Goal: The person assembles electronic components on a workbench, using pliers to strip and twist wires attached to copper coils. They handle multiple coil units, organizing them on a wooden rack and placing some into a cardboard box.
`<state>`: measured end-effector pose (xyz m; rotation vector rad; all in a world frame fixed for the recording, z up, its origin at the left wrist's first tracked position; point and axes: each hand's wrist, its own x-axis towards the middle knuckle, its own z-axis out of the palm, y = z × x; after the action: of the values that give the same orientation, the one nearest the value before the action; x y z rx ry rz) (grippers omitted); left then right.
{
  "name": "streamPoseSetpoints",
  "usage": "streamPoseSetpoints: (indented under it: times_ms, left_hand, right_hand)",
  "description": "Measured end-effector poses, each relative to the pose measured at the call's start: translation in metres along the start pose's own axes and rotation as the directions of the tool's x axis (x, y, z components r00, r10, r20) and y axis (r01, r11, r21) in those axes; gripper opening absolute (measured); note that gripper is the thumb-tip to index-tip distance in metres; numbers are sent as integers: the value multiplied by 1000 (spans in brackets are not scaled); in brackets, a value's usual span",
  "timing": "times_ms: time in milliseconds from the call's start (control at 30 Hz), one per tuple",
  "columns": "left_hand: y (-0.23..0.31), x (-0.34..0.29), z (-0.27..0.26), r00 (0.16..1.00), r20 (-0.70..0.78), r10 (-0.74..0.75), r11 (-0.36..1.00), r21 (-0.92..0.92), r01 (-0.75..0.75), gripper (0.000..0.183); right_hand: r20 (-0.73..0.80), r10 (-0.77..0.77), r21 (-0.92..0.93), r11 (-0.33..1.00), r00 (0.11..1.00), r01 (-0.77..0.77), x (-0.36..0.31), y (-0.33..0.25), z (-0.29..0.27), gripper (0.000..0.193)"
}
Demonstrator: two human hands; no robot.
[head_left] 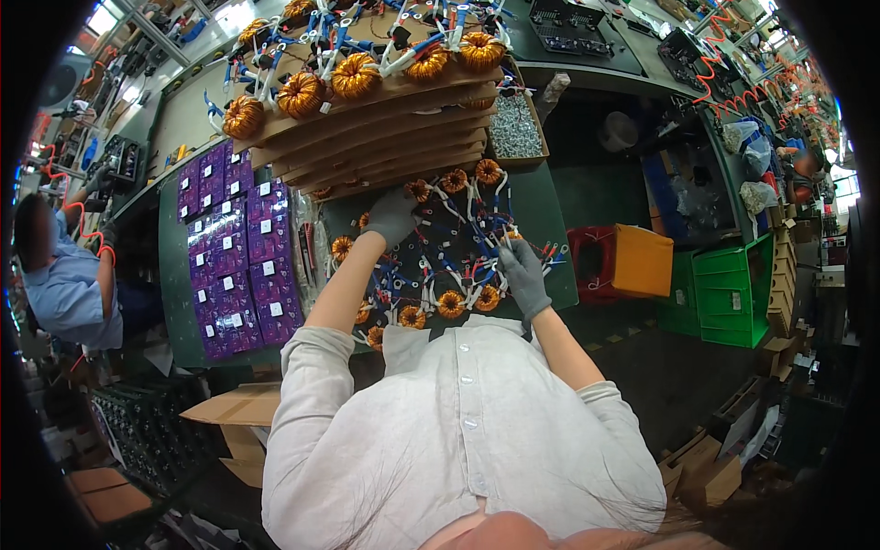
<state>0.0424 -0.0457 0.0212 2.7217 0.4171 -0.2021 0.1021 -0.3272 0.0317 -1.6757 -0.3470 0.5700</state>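
Copper toroid coils [451, 303] with blue, white and red leads lie spread on the green workbench [541, 215], just below a stack of cardboard trays [385, 137]. Left hand [392, 216], grey-gloved, reaches over the upper coils, fingers curled, perhaps on a lead. Right hand [524, 273] pinches thin wires [507, 240] between fingertips. Purple boxes [240, 261] sit to the left.

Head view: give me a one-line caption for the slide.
Gloved left hand and right hand work among copper toroid coils on a green bench, beside stacked cardboard trays.
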Motion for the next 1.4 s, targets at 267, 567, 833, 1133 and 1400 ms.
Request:
streamPoseSetpoints:
  times_ms: [267, 567, 833, 1133, 1400]
  left_hand:
    - [42, -54, 19, 966, 85, -243, 717, -655, 238, 42]
    - [23, -15, 65, 921, -156, -356, 585, -806, 90, 42]
    - [18, -2, 62, 929, -127, -348, 654, -743, 144, 43]
    - [23, -11, 47, 919, -118, -377, 677, -711, 187, 38]
    - [21, -9, 55, 908, -140, -394, 685, -703, 189, 39]
  right_hand:
    - [119, 76, -109, 992, 990, -63, 6, -6, 23, 24]
    - [114, 94, -111, 991, 989, -81, 49, 4, 53, 27]
    - [71, 135, -512, 855, 988, -81, 92, 4, 68, 40]
    - [164, 135, -392, 918, 977, -61, 114, 12, 87, 42]
    - [228, 163, -447, 893, 960, -45, 120, 4, 86, 40]
